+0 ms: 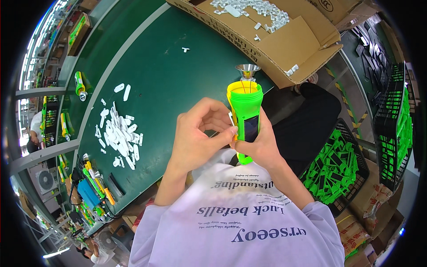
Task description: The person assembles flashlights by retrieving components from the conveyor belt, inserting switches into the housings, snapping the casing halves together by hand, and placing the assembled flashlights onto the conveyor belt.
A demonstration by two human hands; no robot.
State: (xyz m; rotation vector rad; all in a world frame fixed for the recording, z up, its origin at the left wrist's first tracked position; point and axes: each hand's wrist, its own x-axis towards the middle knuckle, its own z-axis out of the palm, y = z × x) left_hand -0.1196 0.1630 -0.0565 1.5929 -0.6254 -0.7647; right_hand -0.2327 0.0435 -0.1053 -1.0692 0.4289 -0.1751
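A green and yellow flashlight body stands upright in front of my chest, with a dark panel on its side. My right hand is wrapped round its lower part, thumb across the front. Above its open top sits a silver cone reflector, joined to the body by thin wires. At the body's left side, my left hand pinches a small white plastic piece with thumb and forefinger; the fingers partly hide it. The other left fingers are curled.
A pile of white plastic pieces lies on the green table. A cardboard box with small white parts stands at the far right. Black crates of green parts are at the right. Finished-looking flashlights lie left.
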